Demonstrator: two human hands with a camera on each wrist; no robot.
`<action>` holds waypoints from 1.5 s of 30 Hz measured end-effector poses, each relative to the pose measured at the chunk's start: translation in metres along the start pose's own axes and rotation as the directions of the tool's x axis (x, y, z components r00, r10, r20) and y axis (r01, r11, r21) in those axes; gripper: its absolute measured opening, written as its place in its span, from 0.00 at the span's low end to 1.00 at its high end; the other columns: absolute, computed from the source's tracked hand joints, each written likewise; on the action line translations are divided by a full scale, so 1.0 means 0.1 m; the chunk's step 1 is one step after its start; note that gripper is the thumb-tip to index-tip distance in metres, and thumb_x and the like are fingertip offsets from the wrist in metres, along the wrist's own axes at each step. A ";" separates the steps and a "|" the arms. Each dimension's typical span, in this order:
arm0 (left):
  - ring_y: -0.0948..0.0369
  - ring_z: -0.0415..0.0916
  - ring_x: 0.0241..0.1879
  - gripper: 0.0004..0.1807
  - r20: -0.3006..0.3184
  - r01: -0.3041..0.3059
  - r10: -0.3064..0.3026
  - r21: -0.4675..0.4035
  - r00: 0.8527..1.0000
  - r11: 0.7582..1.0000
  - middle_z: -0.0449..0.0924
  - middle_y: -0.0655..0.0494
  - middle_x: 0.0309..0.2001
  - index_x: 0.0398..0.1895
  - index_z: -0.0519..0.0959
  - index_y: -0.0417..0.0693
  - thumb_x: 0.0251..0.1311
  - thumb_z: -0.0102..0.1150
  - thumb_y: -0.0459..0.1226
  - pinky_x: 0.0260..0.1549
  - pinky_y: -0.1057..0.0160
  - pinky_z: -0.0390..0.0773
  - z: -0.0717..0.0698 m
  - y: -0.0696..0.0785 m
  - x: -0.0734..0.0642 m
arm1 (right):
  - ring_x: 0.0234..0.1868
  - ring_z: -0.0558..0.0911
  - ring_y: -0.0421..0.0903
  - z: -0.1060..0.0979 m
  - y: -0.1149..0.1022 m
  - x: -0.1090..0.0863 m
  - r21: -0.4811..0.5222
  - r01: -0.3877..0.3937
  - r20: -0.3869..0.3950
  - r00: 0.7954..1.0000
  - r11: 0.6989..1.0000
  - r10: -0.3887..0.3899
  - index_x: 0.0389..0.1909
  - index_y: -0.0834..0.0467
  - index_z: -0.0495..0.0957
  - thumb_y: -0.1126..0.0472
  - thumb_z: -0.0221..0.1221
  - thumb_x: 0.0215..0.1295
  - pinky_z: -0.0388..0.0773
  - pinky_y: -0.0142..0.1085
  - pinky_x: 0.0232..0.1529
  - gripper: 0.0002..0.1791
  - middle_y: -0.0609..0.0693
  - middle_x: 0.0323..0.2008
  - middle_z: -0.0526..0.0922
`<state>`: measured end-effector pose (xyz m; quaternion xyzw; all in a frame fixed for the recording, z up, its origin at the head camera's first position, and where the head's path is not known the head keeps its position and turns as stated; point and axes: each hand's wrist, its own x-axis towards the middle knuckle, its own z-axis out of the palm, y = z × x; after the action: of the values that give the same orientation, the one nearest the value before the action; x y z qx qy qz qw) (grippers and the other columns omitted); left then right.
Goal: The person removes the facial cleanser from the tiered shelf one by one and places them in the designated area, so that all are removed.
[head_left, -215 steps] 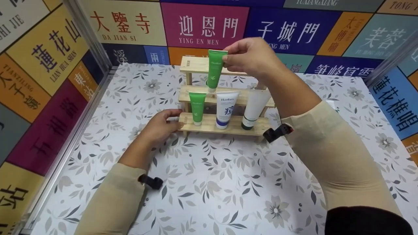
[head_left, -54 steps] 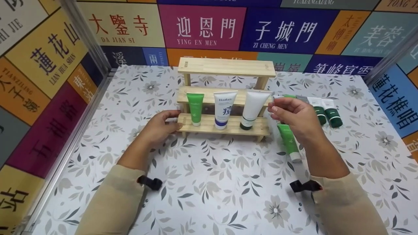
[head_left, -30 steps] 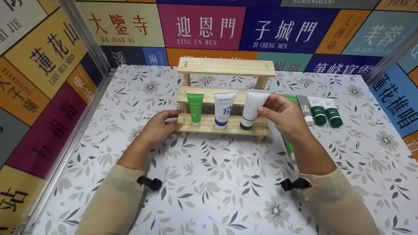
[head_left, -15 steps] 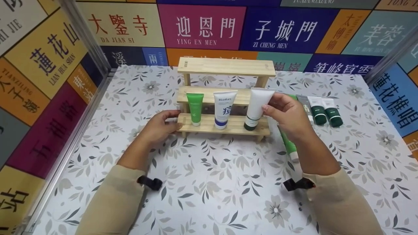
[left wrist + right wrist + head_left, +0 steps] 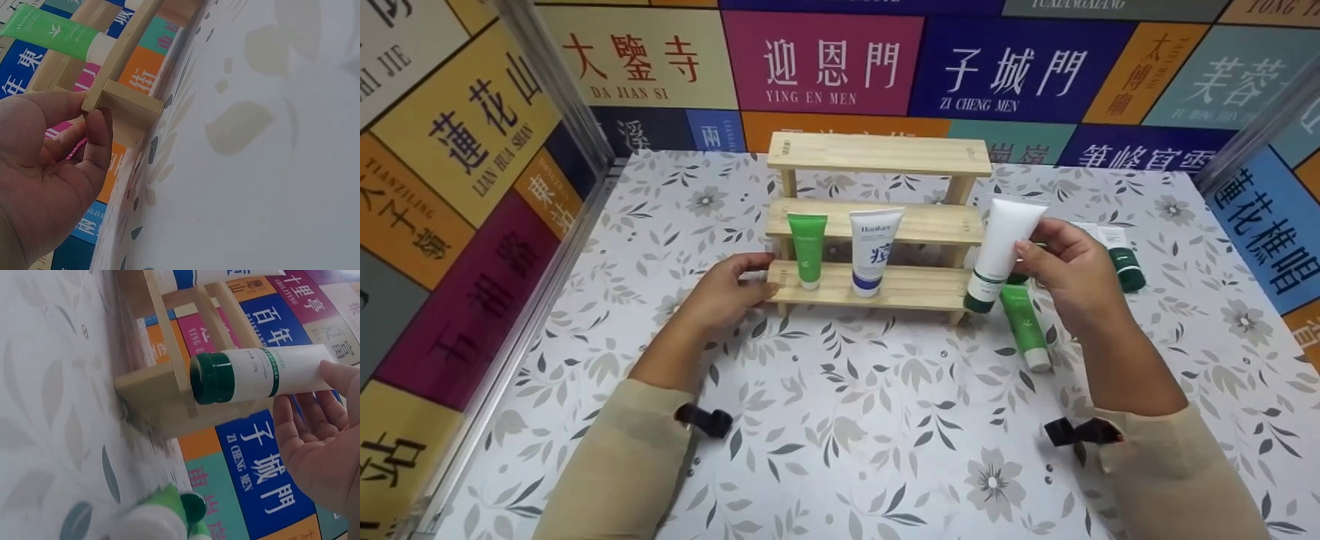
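Observation:
My right hand (image 5: 1069,281) pinches a white squeeze tube (image 5: 1006,236) with a dark green cap near its flat top end. The tube tilts slightly, cap down, just off the right end of a three-step wooden display rack (image 5: 877,156). In the right wrist view its green cap (image 5: 212,378) overlaps the rack's end. My left hand (image 5: 735,291) pinches the left end of the lowest step, thumb and fingers on the wood (image 5: 126,95). On that step stand a small green tube (image 5: 808,251) and a white tube with a blue cap (image 5: 875,244).
Right of the rack, a green tube (image 5: 1024,326) lies on the floral tabletop (image 5: 847,420). A white tube with a green cap (image 5: 1125,262) lies farther back, and my right hand hides other tubes there. Printed panels (image 5: 825,60) wall the table's back and sides.
The small green tube once held over the middle step now lies on the table. My right hand has gripped the white green-capped tube on the lowest step and moved it right, off the rack.

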<state>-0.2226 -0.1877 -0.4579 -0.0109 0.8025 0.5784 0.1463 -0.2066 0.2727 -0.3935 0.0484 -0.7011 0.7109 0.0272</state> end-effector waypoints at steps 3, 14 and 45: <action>0.57 0.85 0.48 0.34 -0.003 0.001 -0.001 0.007 1.000 1.000 0.74 0.50 0.74 0.78 0.71 0.48 0.70 0.66 0.36 0.44 0.61 0.87 0.01 0.00 0.00 | 0.50 0.86 0.43 -0.13 0.01 -0.03 0.027 -0.006 -0.011 1.000 1.000 0.007 0.62 0.59 0.80 0.61 0.67 0.73 0.88 0.30 0.48 0.19 0.48 0.52 0.87; 0.56 0.85 0.47 0.34 0.003 0.002 -0.002 -0.010 1.000 1.000 0.74 0.51 0.74 0.78 0.70 0.49 0.70 0.66 0.36 0.42 0.61 0.88 0.00 0.00 -0.02 | 0.47 0.88 0.42 -0.61 0.10 -0.17 0.171 -0.017 -0.012 1.000 0.985 0.020 0.57 0.59 0.83 0.69 0.63 0.74 0.89 0.31 0.47 0.13 0.49 0.50 0.88; 0.58 0.85 0.48 0.33 0.011 0.026 -0.025 -0.052 1.000 0.998 0.72 0.52 0.75 0.79 0.69 0.48 0.71 0.65 0.35 0.42 0.63 0.87 0.01 0.00 0.00 | 0.37 0.89 0.39 -1.38 0.48 -0.10 -0.248 -0.523 0.049 0.834 0.816 0.550 0.46 0.45 0.84 0.53 0.67 0.75 0.89 0.33 0.42 0.03 0.39 0.39 0.90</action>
<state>-0.2228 -0.1865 -0.4581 -0.0221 0.7862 0.5972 0.1574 -0.2057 0.4097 -0.4441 -0.1125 -0.7622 0.6016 -0.2108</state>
